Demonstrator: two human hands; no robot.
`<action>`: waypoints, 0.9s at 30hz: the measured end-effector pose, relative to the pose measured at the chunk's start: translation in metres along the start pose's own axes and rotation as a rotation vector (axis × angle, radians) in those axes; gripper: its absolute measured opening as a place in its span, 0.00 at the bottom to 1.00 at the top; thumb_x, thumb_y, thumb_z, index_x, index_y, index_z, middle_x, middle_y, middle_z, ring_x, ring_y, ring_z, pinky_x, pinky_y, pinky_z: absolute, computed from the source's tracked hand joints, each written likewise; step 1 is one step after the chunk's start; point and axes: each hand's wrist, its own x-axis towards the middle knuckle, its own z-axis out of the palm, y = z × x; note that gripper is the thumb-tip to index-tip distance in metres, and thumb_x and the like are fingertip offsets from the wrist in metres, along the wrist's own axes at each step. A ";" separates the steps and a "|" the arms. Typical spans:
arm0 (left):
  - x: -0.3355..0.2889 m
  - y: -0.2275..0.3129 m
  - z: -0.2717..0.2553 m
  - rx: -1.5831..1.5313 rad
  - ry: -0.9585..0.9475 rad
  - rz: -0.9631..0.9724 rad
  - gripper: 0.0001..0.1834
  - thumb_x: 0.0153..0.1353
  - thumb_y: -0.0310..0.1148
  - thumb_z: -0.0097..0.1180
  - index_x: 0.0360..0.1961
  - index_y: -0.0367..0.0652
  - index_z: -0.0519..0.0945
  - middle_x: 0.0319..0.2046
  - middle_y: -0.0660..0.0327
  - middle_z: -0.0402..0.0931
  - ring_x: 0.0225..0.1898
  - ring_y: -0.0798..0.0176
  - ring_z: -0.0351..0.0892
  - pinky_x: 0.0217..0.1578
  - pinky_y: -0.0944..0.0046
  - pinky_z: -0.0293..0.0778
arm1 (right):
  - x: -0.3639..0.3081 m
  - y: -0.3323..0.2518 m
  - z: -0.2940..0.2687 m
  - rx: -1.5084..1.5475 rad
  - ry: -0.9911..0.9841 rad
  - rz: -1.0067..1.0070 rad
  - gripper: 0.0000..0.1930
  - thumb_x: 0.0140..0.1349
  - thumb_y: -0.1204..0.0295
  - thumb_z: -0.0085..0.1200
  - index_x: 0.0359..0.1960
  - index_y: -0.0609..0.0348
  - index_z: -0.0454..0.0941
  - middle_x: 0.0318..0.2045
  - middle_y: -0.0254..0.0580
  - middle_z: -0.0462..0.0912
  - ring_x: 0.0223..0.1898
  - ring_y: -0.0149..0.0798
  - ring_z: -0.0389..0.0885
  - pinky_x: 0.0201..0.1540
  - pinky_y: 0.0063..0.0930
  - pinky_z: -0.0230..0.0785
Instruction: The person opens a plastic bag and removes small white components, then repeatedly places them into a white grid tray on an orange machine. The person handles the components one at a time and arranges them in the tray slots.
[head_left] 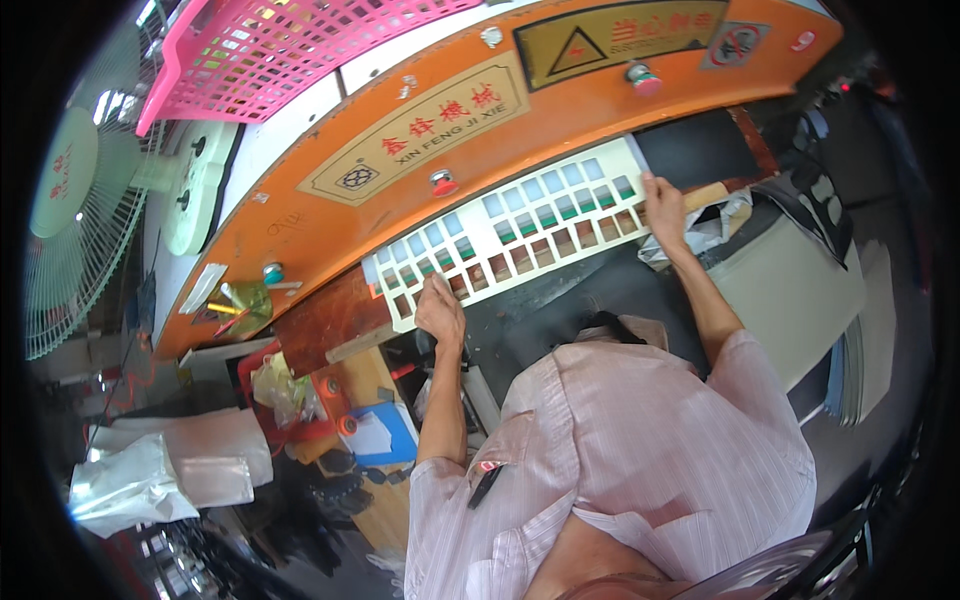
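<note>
A long cream-coloured panel point(483, 240) with rows of rectangular cut-outs lies at a slant in front of the orange machine. My left hand point(440, 312) is closed on its near edge, toward the left end. At the right end, my right hand point(664, 212) grips the panel's short side, its thumb and fingers pinched there. Through the far windows I see pale and green surfaces; through the near row, the reddish-brown work surface point(322, 318). Whether the panel rests flat or is slightly raised, I cannot tell.
The orange machine front point(290, 215) carries a red button point(443, 183), another red button point(643, 79) and a teal one point(273, 272). A pink basket point(250, 85) sits on top. A pale green fan point(80, 215) stands left; grey sheets point(800, 290) lie right.
</note>
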 end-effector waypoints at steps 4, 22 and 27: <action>-0.003 0.001 0.000 0.013 -0.046 -0.044 0.16 0.78 0.40 0.48 0.38 0.42 0.83 0.21 0.46 0.79 0.25 0.38 0.81 0.28 0.43 0.73 | 0.000 0.003 0.011 -0.046 -0.096 0.063 0.25 0.76 0.54 0.50 0.30 0.65 0.79 0.24 0.60 0.80 0.30 0.66 0.81 0.35 0.54 0.68; -0.016 0.002 0.008 0.082 -0.139 -0.277 0.16 0.76 0.36 0.51 0.33 0.39 0.82 0.21 0.47 0.77 0.23 0.39 0.79 0.27 0.42 0.70 | 0.041 -0.100 0.149 -0.011 -0.446 -0.307 0.18 0.65 0.69 0.67 0.53 0.63 0.80 0.45 0.48 0.82 0.43 0.44 0.82 0.49 0.38 0.77; -0.021 0.001 0.009 0.130 -0.186 -0.284 0.13 0.74 0.34 0.54 0.32 0.40 0.82 0.23 0.49 0.79 0.24 0.41 0.79 0.29 0.44 0.72 | -0.001 -0.160 0.255 0.138 -0.979 -0.616 0.35 0.55 0.65 0.76 0.64 0.61 0.75 0.60 0.49 0.79 0.62 0.51 0.75 0.65 0.39 0.72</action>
